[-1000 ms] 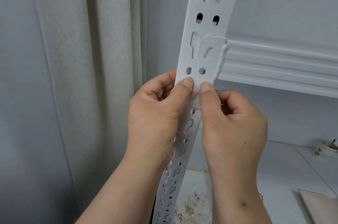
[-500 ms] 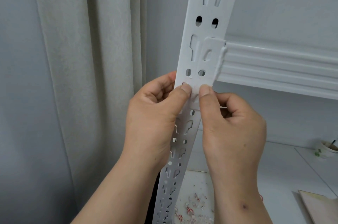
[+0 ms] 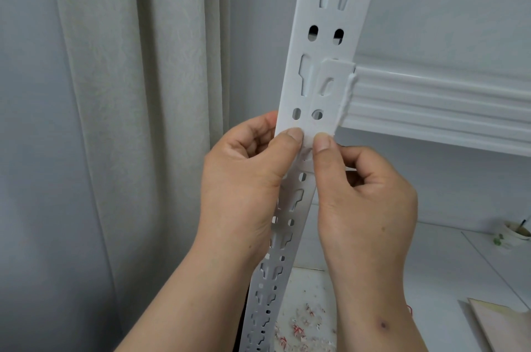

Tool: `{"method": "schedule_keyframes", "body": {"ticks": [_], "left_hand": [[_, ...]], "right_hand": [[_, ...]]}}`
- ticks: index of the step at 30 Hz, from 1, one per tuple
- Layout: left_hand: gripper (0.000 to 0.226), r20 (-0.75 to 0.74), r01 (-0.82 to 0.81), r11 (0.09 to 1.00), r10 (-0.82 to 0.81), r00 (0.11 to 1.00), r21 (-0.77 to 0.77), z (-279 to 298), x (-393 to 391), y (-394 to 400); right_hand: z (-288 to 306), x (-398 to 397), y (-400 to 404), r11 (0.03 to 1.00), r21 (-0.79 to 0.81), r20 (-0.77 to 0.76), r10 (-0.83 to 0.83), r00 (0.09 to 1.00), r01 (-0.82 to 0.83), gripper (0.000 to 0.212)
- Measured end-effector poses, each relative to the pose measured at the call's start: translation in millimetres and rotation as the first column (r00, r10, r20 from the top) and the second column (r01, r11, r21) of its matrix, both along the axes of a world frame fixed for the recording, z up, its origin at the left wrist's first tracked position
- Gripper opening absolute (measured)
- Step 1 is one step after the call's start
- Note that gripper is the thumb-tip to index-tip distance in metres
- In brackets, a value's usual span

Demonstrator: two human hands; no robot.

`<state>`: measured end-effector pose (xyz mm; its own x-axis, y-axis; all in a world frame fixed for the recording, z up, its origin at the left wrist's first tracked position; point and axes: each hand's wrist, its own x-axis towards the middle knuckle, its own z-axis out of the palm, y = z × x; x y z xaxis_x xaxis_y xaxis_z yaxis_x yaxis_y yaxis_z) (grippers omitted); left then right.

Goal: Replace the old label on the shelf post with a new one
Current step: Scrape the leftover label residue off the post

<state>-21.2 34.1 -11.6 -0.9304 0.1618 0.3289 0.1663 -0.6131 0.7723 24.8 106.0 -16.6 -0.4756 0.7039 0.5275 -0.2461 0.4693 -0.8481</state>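
A white slotted shelf post (image 3: 330, 15) runs from the top right down to the bottom centre. A small white label (image 3: 308, 141) lies flat on its face, just below the pair of oval holes. It is hard to tell from the post's paint. My left hand (image 3: 244, 179) and my right hand (image 3: 365, 208) hold the post from either side. Both thumbs press side by side on the label, and the fingers curl behind the post. The lower part of the label is hidden under the thumbs.
A white shelf beam (image 3: 431, 104) hooks into the post and runs off to the right. A pale curtain (image 3: 129, 93) hangs at the left. Below, a white surface (image 3: 431, 265) carries red-and-white paper scraps (image 3: 301, 325), a small cup (image 3: 517, 234) and a pinkish board (image 3: 505, 323).
Both thumbs have slid a little way down the post face, still pressed side by side. The post and beam have not moved.
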Motion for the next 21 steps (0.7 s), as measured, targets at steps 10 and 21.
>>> {"method": "schedule_keyframes", "body": {"ticks": [10, 21], "left_hand": [[0.021, -0.027, 0.021, 1.0, -0.021, 0.999, -0.021, -1.3, 2.0, -2.7], [0.029, -0.021, 0.116, 0.993, -0.116, 0.993, 0.02, -4.2, -1.2, -7.3]], "right_hand": [[-0.7, 0.1, 0.0, 1.0, -0.006, 0.005, 0.008, 1.0, -0.008, 0.028], [-2.6, 0.8, 0.6, 1.0, -0.018, 0.004, 0.019, 1.0, -0.019, 0.028]]}}
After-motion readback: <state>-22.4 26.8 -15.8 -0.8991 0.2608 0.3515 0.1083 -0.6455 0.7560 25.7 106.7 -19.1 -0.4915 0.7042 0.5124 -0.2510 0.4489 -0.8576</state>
